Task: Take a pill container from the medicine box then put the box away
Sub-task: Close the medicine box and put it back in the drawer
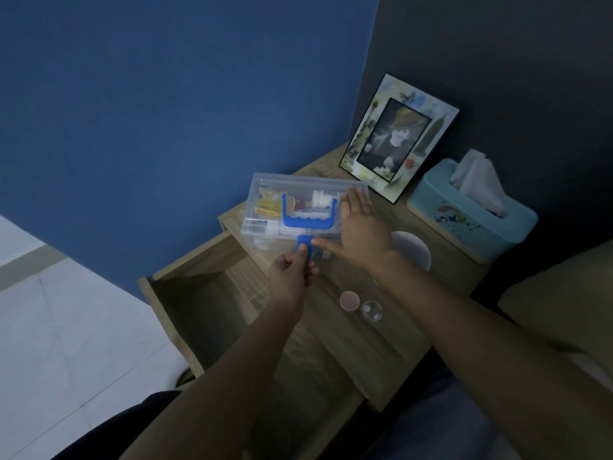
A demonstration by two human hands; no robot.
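A clear plastic medicine box (265, 207) with a blue handle (306, 220) and a blue front latch (305, 245) rests on the wooden nightstand (391, 336), its lid down. Packets and a white bottle show through the lid. My left hand (292, 280) pinches the blue latch with thumb and fingers. My right hand (361, 227) lies flat on the right end of the lid, fingers spread. A small round clear pill container (372, 310) and its pink cap (349, 300) sit apart on the nightstand top, near my right forearm.
The nightstand drawer (199, 303) stands pulled open to the left, below the box, its inside dark. A framed picture (398, 137) leans at the back. A teal tissue box (471, 214) stands to the right, with a white round object (413, 250) beside my right wrist.
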